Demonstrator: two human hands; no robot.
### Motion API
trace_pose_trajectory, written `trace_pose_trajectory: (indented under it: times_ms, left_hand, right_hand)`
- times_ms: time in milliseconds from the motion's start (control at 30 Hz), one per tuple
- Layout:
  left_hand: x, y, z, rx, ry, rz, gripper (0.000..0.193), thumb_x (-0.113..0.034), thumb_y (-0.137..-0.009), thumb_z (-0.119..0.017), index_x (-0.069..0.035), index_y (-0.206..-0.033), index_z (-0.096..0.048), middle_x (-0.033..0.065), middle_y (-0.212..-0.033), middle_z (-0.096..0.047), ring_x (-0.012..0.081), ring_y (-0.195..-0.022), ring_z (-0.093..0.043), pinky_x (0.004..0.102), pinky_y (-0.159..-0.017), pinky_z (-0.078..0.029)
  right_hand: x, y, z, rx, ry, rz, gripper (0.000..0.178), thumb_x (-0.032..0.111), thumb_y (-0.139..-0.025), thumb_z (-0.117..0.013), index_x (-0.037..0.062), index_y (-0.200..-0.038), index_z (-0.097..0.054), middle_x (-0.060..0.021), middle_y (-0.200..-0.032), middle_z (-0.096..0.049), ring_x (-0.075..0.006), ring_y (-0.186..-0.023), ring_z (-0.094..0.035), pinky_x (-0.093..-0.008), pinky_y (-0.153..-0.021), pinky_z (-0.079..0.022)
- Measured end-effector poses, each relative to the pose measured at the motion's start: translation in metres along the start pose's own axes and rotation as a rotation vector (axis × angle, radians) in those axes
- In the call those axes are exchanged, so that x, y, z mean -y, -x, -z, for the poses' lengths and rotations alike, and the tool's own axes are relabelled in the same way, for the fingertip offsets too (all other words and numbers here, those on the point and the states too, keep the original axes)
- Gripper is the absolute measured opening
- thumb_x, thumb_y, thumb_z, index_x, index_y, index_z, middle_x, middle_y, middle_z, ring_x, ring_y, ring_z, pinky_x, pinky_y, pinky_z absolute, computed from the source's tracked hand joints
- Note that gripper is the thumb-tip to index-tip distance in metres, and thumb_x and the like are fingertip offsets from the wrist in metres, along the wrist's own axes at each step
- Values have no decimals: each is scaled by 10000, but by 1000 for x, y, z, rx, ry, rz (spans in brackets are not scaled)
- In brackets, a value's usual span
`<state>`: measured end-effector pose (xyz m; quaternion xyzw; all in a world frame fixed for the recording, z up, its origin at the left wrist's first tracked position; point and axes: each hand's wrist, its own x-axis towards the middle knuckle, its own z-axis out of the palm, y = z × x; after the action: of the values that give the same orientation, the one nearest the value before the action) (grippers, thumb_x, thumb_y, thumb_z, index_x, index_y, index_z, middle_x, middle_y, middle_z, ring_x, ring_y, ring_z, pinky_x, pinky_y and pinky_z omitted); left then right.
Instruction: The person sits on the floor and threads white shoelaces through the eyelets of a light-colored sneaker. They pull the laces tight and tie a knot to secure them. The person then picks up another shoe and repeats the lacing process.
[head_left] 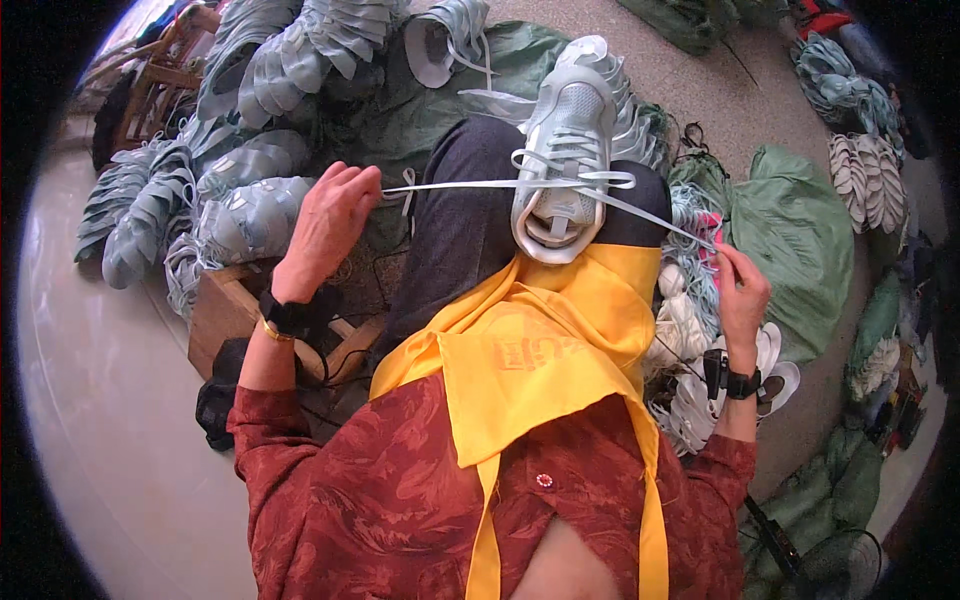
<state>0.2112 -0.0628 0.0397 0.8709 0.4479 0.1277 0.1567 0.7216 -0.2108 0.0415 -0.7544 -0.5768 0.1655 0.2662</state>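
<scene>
A pale grey-green sneaker (572, 115) lies across my knees, its toe pointing away and its heel opening toward me. White laces run through its eyelets, and a loop sits over the tongue. My left hand (334, 215), out to the left of the shoe, is closed on one end of the shoelace (455, 185), which is drawn straight. To the right of my knees, my right hand (741, 290) pinches the other lace end, which slants down from the shoe. Both lace ends look taut.
Stacks of pale shoe uppers (310, 50) lie at the far left. Bundled laces (690, 215) and white shoe parts (690, 405) sit by my right thigh, beside a green sack (790, 250). A wooden stool (222, 315) stands at my left.
</scene>
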Motion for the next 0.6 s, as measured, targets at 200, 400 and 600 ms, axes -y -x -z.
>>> trace_pose_trajectory:
  times_ms: [200,400,600]
  left_hand:
    - [9,10,18,36,24,69,84,-33,-879,-601,-40,-924,-530,124,-849,-598,341,-849,-554,435,-761,-464]
    - [22,15,27,67,54,141,90,-25,-866,-612,-31,-902,-530,136,-838,-584,345,-843,-569,431,-754,-460]
    - [9,6,39,61,95,129,92,-1,-847,-615,-18,-887,-534,144,-812,-557,354,-822,-572,420,-711,-455]
  right_hand:
    - [-17,2,7,4,-14,-57,196,53,-971,-608,4,-1120,-725,-80,-914,-746,-117,-746,-678,-275,-693,-527]
    - [-25,2,12,40,93,-104,146,65,-946,-639,10,-1045,-732,-98,-879,-737,-142,-700,-680,-298,-652,-529]
    - [-37,0,9,94,223,135,142,108,-936,-666,-6,-1003,-715,-73,-735,-678,-94,-628,-600,-280,-611,-486]
